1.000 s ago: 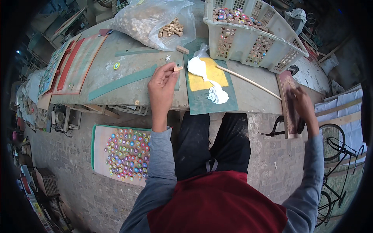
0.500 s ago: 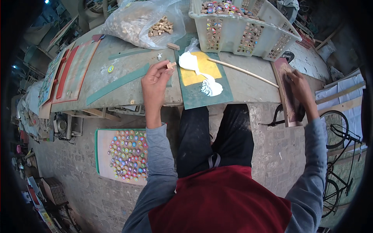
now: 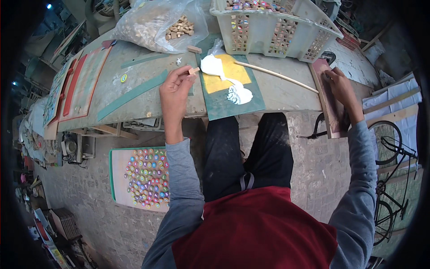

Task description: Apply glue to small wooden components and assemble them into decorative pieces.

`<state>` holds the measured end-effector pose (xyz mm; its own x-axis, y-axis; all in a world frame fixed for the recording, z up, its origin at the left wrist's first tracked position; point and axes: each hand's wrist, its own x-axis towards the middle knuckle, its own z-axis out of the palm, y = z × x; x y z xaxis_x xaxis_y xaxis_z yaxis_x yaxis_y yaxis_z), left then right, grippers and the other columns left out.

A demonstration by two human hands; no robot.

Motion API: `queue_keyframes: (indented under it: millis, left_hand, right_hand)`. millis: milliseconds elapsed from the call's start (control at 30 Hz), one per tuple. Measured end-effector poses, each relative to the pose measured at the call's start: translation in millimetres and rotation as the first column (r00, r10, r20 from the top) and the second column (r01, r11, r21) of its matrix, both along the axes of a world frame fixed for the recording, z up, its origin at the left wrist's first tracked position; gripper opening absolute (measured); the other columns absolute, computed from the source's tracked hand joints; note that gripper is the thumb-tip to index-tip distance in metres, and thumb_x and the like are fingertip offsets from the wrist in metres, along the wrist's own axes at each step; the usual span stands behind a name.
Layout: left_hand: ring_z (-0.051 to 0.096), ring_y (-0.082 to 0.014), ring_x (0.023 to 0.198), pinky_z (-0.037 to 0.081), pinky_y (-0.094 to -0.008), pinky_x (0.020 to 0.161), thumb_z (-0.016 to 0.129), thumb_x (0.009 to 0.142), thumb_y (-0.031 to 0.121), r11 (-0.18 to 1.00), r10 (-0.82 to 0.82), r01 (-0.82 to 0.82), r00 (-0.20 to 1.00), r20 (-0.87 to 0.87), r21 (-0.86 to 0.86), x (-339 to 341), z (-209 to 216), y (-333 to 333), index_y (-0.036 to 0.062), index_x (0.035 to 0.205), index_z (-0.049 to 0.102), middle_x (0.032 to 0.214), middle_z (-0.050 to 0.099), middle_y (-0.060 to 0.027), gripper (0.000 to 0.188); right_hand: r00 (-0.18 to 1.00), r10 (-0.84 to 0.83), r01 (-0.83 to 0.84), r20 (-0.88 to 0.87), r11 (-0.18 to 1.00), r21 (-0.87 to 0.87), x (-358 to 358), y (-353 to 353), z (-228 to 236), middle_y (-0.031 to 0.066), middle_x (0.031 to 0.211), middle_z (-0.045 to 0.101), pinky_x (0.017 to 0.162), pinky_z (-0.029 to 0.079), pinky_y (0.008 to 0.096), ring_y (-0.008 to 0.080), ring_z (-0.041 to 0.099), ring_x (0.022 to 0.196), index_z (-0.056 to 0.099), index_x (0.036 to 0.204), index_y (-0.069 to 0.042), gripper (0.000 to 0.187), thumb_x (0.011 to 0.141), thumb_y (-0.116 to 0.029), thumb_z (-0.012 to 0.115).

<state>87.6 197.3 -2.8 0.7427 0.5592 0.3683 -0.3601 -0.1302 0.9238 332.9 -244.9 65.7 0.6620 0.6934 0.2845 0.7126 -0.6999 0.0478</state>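
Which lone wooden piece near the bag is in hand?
The wooden piece pinched in the left hand; the other, a wooden block, lies loose near the plastic bag.

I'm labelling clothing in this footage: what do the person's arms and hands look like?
Long, plain, wrinkled grey fabric sleeves emerge from a dark red fabric top and end before the ungloved left hand and ungloved right hand.

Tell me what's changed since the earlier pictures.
The right hand has moved toward the far end of the narrow wooden tray; whether it holds anything is unclear. The whole view has shifted too. No grasp or release shows: the left hand keeps its small wooden piece. The stick and crate stay put on the table.
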Motion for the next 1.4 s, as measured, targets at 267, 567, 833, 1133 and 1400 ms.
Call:
queue_keyframes:
  millis: [267, 567, 833, 1133, 1400]
  left_hand:
    - [0.062, -0.0100, 0.089, 0.050, -0.0246, 0.080, 0.066, 0.088, -0.004, 0.986, -0.069, 0.069, 0.998, -0.003, 0.153, -13.7, 13.3, -6.8, -0.0036, 0.112, 0.067, 0.099, 0.066, -0.0045, 0.025]
    - [0.066, -0.0141, 0.085, 0.052, -0.0279, 0.078, 0.070, 0.081, -0.003, 0.875, -0.122, 0.117, 0.992, -0.021, 0.469, -8.0, 13.5, -30.6, -0.0014, 0.105, 0.070, 0.097, 0.069, -0.0091, 0.024]
    - [0.067, -0.0171, 0.080, 0.052, -0.0285, 0.072, 0.072, 0.079, 0.000, 0.821, -0.129, 0.179, 0.983, -0.129, 0.542, -17.1, 18.4, -41.3, -0.0012, 0.100, 0.071, 0.094, 0.069, -0.0102, 0.021]
    - [0.063, -0.0134, 0.078, 0.050, -0.0270, 0.072, 0.074, 0.077, -0.001, 0.830, -0.123, 0.189, 0.980, -0.159, 0.525, -10.3, 16.3, -50.5, -0.0015, 0.100, 0.072, 0.093, 0.069, -0.0084, 0.023]
    - [0.062, -0.0140, 0.079, 0.050, -0.0270, 0.073, 0.076, 0.076, 0.002, 0.791, -0.123, 0.220, 0.971, -0.204, 0.571, -9.2, 17.8, -51.1, -0.0010, 0.099, 0.072, 0.093, 0.070, -0.0080, 0.024]
  right_hand:
    - [0.990, -0.013, 0.023, -0.143, 0.998, 0.065, -99.1, -27.8, 8.4, 0.0189, 0.095, 0.058, 0.078, 0.050, 0.0450, 0.0377, 0.062, 0.088, 0.066, 0.109, -0.001, 0.023, 0.089, -0.010, 0.060]
    - [0.997, 0.068, -0.064, -0.039, 0.994, 0.087, -25.4, 2.0, 4.5, 0.0210, 0.098, 0.059, 0.080, 0.049, 0.0449, 0.0399, 0.060, 0.090, 0.065, 0.106, 0.000, 0.020, 0.093, -0.011, 0.055]
    - [0.993, 0.006, 0.001, -0.121, 0.999, 0.052, -108.4, -34.3, 9.9, 0.0178, 0.096, 0.061, 0.083, 0.049, 0.0437, 0.0370, 0.061, 0.093, 0.067, 0.110, -0.001, 0.026, 0.085, -0.005, 0.061]
    - [1.000, 0.001, -0.005, 0.013, 0.960, 0.280, -24.3, 6.1, 24.1, 0.0164, 0.102, 0.062, 0.081, 0.049, 0.0405, 0.0348, 0.061, 0.092, 0.065, 0.118, -0.001, 0.029, 0.090, -0.009, 0.062]
    - [0.998, 0.036, -0.062, 0.061, 0.850, 0.523, -80.6, -7.9, 39.5, 0.0115, 0.105, 0.063, 0.082, 0.049, 0.0333, 0.0227, 0.060, 0.091, 0.064, 0.121, -0.003, 0.034, 0.088, -0.007, 0.067]
